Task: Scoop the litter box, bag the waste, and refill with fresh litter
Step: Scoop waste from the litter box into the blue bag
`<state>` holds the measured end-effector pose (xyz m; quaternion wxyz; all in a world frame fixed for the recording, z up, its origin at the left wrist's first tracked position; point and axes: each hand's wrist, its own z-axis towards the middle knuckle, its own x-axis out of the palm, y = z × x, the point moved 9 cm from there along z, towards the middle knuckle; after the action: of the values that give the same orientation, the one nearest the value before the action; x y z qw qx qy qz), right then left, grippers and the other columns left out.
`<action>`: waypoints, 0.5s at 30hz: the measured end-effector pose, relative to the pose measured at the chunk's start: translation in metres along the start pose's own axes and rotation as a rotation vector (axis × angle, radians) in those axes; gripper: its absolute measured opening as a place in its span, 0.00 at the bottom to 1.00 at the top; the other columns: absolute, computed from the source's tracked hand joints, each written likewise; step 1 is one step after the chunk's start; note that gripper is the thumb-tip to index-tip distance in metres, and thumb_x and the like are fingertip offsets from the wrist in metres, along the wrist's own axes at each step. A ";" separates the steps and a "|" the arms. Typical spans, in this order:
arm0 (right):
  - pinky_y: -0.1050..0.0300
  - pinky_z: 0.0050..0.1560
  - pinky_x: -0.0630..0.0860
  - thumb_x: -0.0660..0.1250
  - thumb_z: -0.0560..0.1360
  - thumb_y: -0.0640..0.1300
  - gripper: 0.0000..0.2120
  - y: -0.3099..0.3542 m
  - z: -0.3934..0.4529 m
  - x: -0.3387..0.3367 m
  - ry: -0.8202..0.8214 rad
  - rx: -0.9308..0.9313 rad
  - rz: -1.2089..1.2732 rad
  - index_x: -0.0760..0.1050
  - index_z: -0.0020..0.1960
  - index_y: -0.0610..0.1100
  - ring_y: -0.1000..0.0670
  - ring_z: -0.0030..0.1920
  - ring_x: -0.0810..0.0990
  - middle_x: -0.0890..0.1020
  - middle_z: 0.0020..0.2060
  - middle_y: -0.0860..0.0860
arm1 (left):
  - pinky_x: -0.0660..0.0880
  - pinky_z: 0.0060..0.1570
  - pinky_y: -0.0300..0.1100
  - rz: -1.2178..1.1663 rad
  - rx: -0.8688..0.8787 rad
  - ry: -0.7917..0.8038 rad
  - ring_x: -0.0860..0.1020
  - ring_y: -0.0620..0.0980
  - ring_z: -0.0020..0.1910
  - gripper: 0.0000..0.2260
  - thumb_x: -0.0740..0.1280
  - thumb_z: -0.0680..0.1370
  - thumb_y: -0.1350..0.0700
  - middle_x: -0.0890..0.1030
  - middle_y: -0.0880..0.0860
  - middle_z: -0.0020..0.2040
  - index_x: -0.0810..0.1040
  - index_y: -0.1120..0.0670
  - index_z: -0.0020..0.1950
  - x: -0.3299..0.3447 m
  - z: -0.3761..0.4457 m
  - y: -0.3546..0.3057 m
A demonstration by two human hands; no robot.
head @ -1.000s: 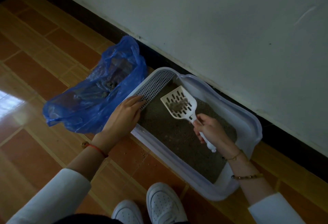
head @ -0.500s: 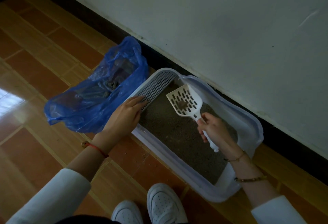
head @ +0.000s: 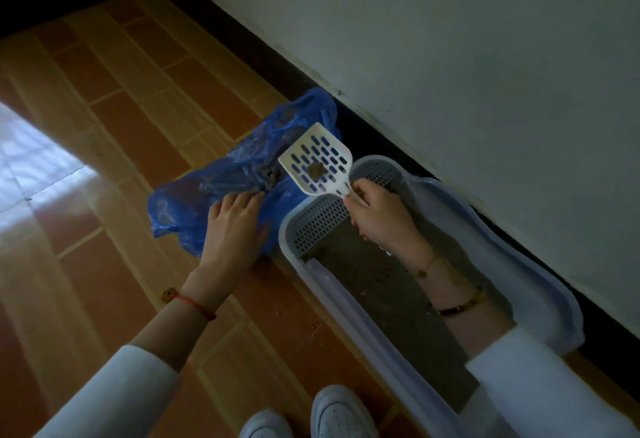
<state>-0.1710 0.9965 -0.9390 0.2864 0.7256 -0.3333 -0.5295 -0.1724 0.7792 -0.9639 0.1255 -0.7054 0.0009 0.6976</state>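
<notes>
Scoop [head: 315, 160] travel is the main change in the head view: a second ago it hung over the grey litter inside the litter box [head: 540, 285], and now it is lifted out past the box's far-left end, its slotted white blade over the blue bag [head: 194, 205]. The right hand [head: 375, 219] has its grip pressed together around the scoop's handle, above the box's perforated grate. A single brownish clump [head: 316, 170] sits in the middle of the blade; the loose litter seen there earlier has gone. The left hand [head: 235, 229] has left the box rim and now lies with fingers spread flat on the bag's near side, pressing the plastic to the floor [head: 104, 146]. The bag is crumpled, translucent blue, with dark clumps showing inside near the scoop. It lies just left of the box, touching its end. The box runs along the wall [head: 485, 73].
</notes>
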 end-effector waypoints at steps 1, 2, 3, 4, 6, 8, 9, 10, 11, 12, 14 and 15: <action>0.53 0.38 0.75 0.59 0.80 0.49 0.06 0.010 0.009 0.006 0.001 -0.042 -0.068 0.73 0.50 0.48 0.52 0.37 0.78 0.79 0.39 0.51 | 0.65 0.64 0.53 -0.004 -0.009 0.037 0.70 0.57 0.67 0.23 0.66 0.78 0.52 0.74 0.54 0.68 0.69 0.54 0.72 0.005 -0.001 0.004; 0.56 0.36 0.72 0.59 0.80 0.49 0.06 0.020 0.018 0.013 0.000 -0.086 -0.148 0.72 0.51 0.48 0.54 0.38 0.77 0.78 0.39 0.52 | 0.66 0.63 0.52 -0.012 -0.010 0.064 0.71 0.56 0.66 0.22 0.65 0.78 0.52 0.75 0.54 0.67 0.69 0.53 0.72 0.009 -0.002 0.006; 0.58 0.35 0.69 0.59 0.80 0.49 0.05 0.030 0.025 0.020 -0.005 -0.128 -0.235 0.70 0.51 0.48 0.55 0.37 0.76 0.77 0.39 0.52 | 0.66 0.62 0.50 -0.025 -0.005 0.083 0.73 0.56 0.64 0.21 0.65 0.79 0.53 0.77 0.54 0.65 0.70 0.52 0.71 0.012 -0.004 0.007; 0.60 0.33 0.68 0.59 0.80 0.48 0.04 0.040 0.030 0.027 -0.014 -0.168 -0.317 0.69 0.52 0.48 0.55 0.36 0.75 0.76 0.38 0.53 | 0.67 0.61 0.49 -0.048 0.004 0.090 0.74 0.55 0.62 0.19 0.64 0.79 0.55 0.79 0.53 0.62 0.71 0.51 0.71 0.014 -0.005 0.007; 0.60 0.33 0.66 0.59 0.80 0.47 0.04 0.057 0.037 0.039 -0.032 -0.248 -0.452 0.68 0.54 0.47 0.53 0.37 0.75 0.74 0.39 0.53 | 0.68 0.58 0.49 -0.090 0.031 0.079 0.76 0.55 0.58 0.18 0.63 0.79 0.59 0.81 0.53 0.58 0.74 0.51 0.68 0.015 -0.008 0.005; 0.58 0.36 0.65 0.60 0.80 0.45 0.07 0.070 0.041 0.049 -0.043 -0.308 -0.599 0.67 0.57 0.47 0.50 0.41 0.74 0.72 0.42 0.50 | 0.69 0.56 0.49 -0.099 0.067 0.067 0.77 0.55 0.56 0.17 0.63 0.78 0.60 0.81 0.52 0.57 0.75 0.51 0.67 0.017 -0.009 0.003; 0.56 0.38 0.65 0.60 0.79 0.44 0.09 0.075 0.042 0.054 -0.054 -0.331 -0.686 0.67 0.59 0.46 0.48 0.44 0.75 0.72 0.44 0.48 | 0.70 0.55 0.49 -0.101 0.080 0.062 0.77 0.55 0.56 0.18 0.63 0.78 0.60 0.82 0.52 0.57 0.75 0.50 0.67 0.017 -0.009 0.002; 0.55 0.41 0.67 0.61 0.78 0.43 0.12 0.078 0.043 0.059 -0.067 -0.348 -0.767 0.66 0.61 0.46 0.47 0.47 0.75 0.73 0.47 0.46 | 0.70 0.55 0.49 -0.108 0.086 0.055 0.77 0.55 0.55 0.18 0.64 0.77 0.61 0.82 0.52 0.57 0.76 0.50 0.67 0.017 -0.009 0.002; 0.55 0.43 0.68 0.61 0.78 0.42 0.14 0.079 0.043 0.062 -0.080 -0.357 -0.829 0.65 0.63 0.46 0.46 0.50 0.75 0.74 0.50 0.45 | 0.70 0.55 0.49 -0.115 0.088 0.048 0.77 0.55 0.55 0.18 0.64 0.77 0.61 0.81 0.52 0.57 0.75 0.50 0.67 0.016 -0.009 0.002; 0.54 0.46 0.69 0.62 0.77 0.42 0.16 0.080 0.044 0.064 -0.087 -0.355 -0.873 0.65 0.64 0.46 0.45 0.52 0.74 0.74 0.53 0.44 | 0.70 0.55 0.49 -0.123 0.090 0.040 0.76 0.54 0.55 0.18 0.64 0.77 0.60 0.81 0.52 0.58 0.75 0.50 0.67 0.015 -0.009 0.002; 0.52 0.51 0.71 0.63 0.77 0.44 0.19 0.079 0.043 0.064 -0.105 -0.341 -0.930 0.64 0.66 0.46 0.44 0.55 0.74 0.73 0.56 0.43 | 0.69 0.56 0.48 -0.135 0.095 0.030 0.76 0.54 0.57 0.18 0.63 0.78 0.59 0.80 0.52 0.59 0.74 0.50 0.68 0.013 -0.010 0.001; 0.51 0.53 0.72 0.63 0.77 0.44 0.20 0.079 0.041 0.063 -0.115 -0.340 -0.954 0.63 0.67 0.46 0.44 0.56 0.73 0.73 0.57 0.42 | 0.68 0.57 0.48 -0.138 0.097 0.027 0.75 0.53 0.57 0.18 0.62 0.78 0.58 0.80 0.51 0.60 0.73 0.50 0.69 0.012 -0.011 0.001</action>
<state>-0.2106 0.8964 -0.9258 0.1078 0.7098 0.1108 -0.6872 -0.1616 0.7783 -0.9760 0.2074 -0.7062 -0.0125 0.6769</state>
